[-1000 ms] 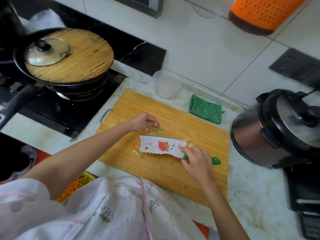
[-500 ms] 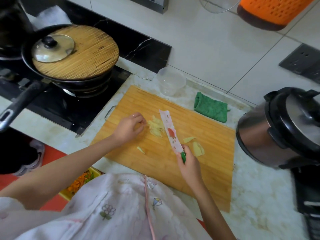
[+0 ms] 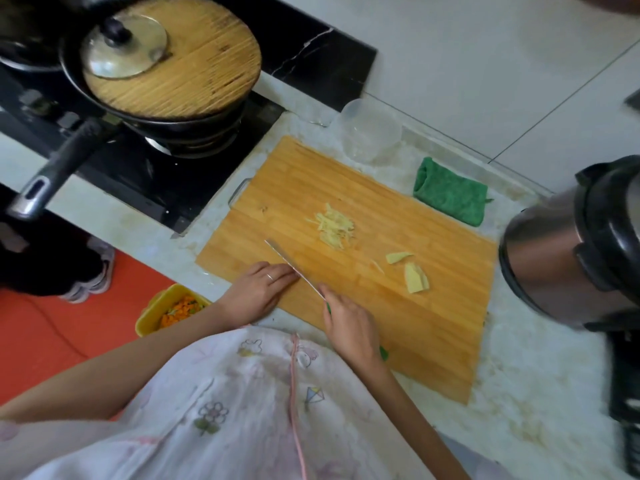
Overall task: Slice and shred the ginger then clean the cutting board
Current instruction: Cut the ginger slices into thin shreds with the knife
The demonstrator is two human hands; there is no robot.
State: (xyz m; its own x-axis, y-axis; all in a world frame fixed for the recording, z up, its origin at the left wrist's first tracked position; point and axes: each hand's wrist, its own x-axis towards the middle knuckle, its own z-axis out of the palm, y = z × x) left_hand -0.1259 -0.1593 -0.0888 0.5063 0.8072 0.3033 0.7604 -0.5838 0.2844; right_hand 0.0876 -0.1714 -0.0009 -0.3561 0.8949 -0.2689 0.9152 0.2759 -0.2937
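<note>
Partway: pale ginger shreds (image 3: 334, 226) piled, yellow ginger slices (image 3: 416, 278) uncut, rectangular bamboo cutting board (image 3: 415, 334) unwiped; right hand (image 3: 349, 323) grips green-handled knife (image 3: 287, 261), left hand (image 3: 259, 289) rests flat, empty

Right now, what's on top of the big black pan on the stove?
A round bamboo mat covers the pan, and a small glass lid with a black knob lies on the mat. Whatever is inside the pan is hidden under them.

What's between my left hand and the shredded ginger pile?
The knife, gripped by the right hand, crosses bare cutting board there; head view shows it.
</note>
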